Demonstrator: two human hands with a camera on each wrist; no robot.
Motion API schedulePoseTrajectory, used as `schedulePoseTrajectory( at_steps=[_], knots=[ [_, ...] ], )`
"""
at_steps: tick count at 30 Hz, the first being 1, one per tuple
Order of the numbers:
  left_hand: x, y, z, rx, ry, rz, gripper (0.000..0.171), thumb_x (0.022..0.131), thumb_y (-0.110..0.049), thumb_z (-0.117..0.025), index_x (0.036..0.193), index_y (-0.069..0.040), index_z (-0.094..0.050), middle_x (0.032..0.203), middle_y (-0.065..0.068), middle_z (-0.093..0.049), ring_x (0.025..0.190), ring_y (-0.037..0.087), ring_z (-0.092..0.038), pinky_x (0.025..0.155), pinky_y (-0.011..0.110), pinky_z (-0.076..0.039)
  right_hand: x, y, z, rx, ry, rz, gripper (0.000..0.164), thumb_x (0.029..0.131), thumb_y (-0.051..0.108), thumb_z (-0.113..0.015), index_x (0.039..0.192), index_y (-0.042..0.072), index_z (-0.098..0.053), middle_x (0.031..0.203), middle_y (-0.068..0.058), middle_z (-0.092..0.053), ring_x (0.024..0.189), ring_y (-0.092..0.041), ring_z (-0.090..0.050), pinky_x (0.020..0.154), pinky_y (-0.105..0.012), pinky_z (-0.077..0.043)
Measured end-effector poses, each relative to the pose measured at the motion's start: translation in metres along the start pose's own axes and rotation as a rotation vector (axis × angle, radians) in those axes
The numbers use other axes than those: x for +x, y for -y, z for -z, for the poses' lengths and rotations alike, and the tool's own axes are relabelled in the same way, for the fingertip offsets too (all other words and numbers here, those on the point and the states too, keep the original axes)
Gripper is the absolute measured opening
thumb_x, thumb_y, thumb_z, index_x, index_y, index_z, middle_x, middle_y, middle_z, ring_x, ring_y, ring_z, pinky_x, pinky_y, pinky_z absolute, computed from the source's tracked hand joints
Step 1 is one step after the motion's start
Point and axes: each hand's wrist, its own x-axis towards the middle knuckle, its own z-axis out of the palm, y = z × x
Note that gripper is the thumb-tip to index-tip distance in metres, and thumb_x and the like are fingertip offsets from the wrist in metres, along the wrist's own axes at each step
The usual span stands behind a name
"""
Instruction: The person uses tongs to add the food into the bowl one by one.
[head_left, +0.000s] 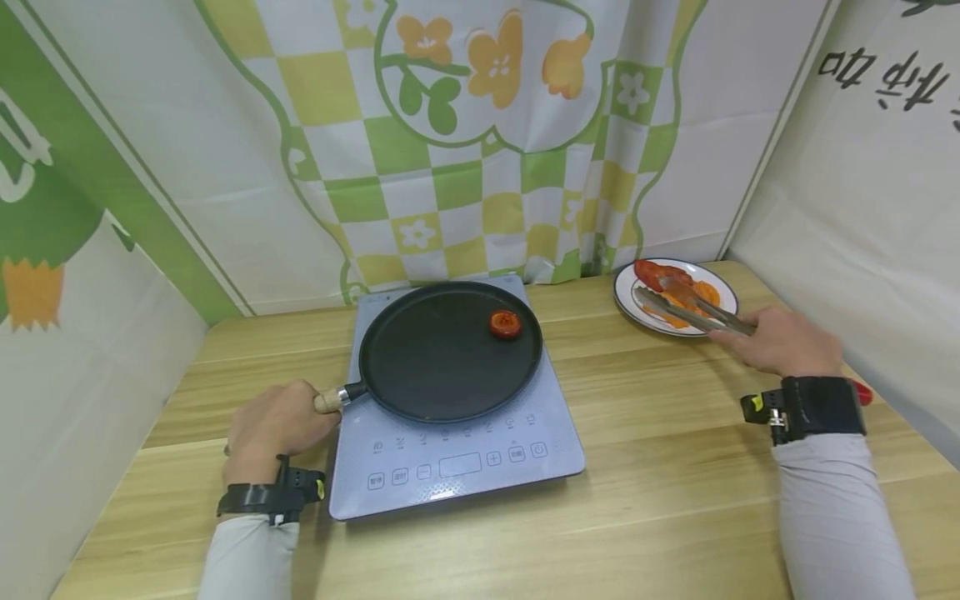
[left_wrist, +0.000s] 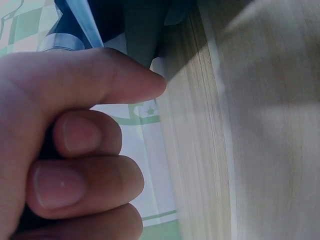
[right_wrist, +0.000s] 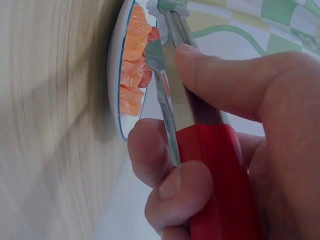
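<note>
My left hand (head_left: 273, 425) grips the wooden handle (head_left: 328, 402) of a flat black frying pan (head_left: 442, 367). In the left wrist view its fingers are curled, with most of the handle hidden. One round red tomato-like slice (head_left: 505, 324) lies in the pan, right of centre. My right hand (head_left: 787, 342) holds metal tongs (right_wrist: 182, 95) with a red grip (right_wrist: 215, 175). The tongs' tips reach over a white plate (head_left: 624, 293) with a dark blue rim. Wavy orange slices (right_wrist: 132, 70) and red pieces (head_left: 660, 273) lie on that plate, close under the tips.
The pan stands on a light grey induction cooker (head_left: 397, 508) with a touch panel along its front. Under everything is a wooden table (head_left: 637, 517). A green-and-yellow checked curtain (head_left: 465, 192) hangs behind, and white printed sheets (head_left: 847, 183) close off both sides.
</note>
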Motion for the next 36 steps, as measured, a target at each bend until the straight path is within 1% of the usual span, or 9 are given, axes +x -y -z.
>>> schedulePoseTrajectory(
  at_steps=[5,12,19,24,26,30,36],
  knots=[
    [-0.0002,-0.0001,-0.0002,0.000,-0.002,-0.002,0.037,0.086,-0.042,-0.049,0.061,-0.016,-0.042,0.058,0.001,-0.039,0.054,0.019,-0.041,0.048,0.035,-0.031,-0.0006,-0.0034,0.0018,0.000,0.027,0.007,0.078,0.081,0.080,-0.040,0.119,0.015,-0.060,0.075,-0.003,-0.050,0.068,-0.023,-0.048,0.053,-0.039,-0.033],
    [-0.0018,-0.0003,0.0004,-0.005,0.004,0.001,0.035,0.085,-0.041,-0.050,0.061,-0.016,-0.042,0.058,0.001,-0.040,0.054,0.019,-0.042,0.048,0.036,-0.031,-0.0024,-0.0028,0.0057,0.004,0.053,0.011,0.078,0.078,0.083,-0.038,0.107,0.014,-0.061,0.067,0.000,-0.049,0.064,-0.021,-0.048,0.053,-0.039,-0.033],
    [-0.0010,0.0000,0.0004,-0.002,0.002,0.003,0.036,0.085,-0.041,-0.050,0.061,-0.016,-0.042,0.058,0.001,-0.040,0.054,0.019,-0.042,0.047,0.036,-0.031,-0.0041,0.0010,0.0072,0.001,0.058,0.014,0.076,0.077,0.083,-0.039,0.101,0.014,-0.062,0.067,-0.001,-0.050,0.062,-0.021,-0.048,0.052,-0.038,-0.033],
    [-0.0001,0.0006,-0.0004,0.000,0.001,0.005,0.034,0.084,-0.039,-0.051,0.061,-0.016,-0.043,0.058,0.001,-0.041,0.055,0.019,-0.042,0.047,0.036,-0.031,-0.0037,0.0016,0.0070,-0.013,0.051,0.012,0.078,0.078,0.083,-0.039,0.110,0.015,-0.062,0.071,-0.003,-0.049,0.066,-0.023,-0.047,0.054,-0.039,-0.032],
    [-0.0002,0.0005,-0.0003,0.000,0.004,0.004,0.033,0.083,-0.039,-0.051,0.061,-0.016,-0.043,0.059,0.001,-0.041,0.055,0.019,-0.043,0.048,0.036,-0.031,-0.0037,0.0014,0.0064,-0.020,0.047,0.006,0.083,0.078,0.083,-0.038,0.117,0.014,-0.060,0.074,-0.004,-0.049,0.068,-0.024,-0.047,0.055,-0.040,-0.033],
    [-0.0008,0.0006,0.0001,0.000,0.007,0.002,0.033,0.083,-0.040,-0.052,0.062,-0.016,-0.043,0.059,0.001,-0.042,0.055,0.020,-0.043,0.048,0.037,-0.032,-0.0034,0.0010,0.0047,-0.030,0.046,-0.004,0.088,0.078,0.083,-0.038,0.125,0.011,-0.056,0.078,-0.006,-0.050,0.071,-0.026,-0.047,0.056,-0.041,-0.033],
    [-0.0009,0.0011,0.0003,-0.001,-0.001,-0.006,0.033,0.083,-0.039,-0.053,0.062,-0.016,-0.043,0.059,0.002,-0.042,0.056,0.020,-0.044,0.048,0.037,-0.032,-0.0021,0.0000,0.0038,-0.029,0.045,-0.013,0.091,0.077,0.084,-0.037,0.127,0.010,-0.055,0.080,-0.007,-0.051,0.071,-0.027,-0.047,0.056,-0.042,-0.034]
  ],
)
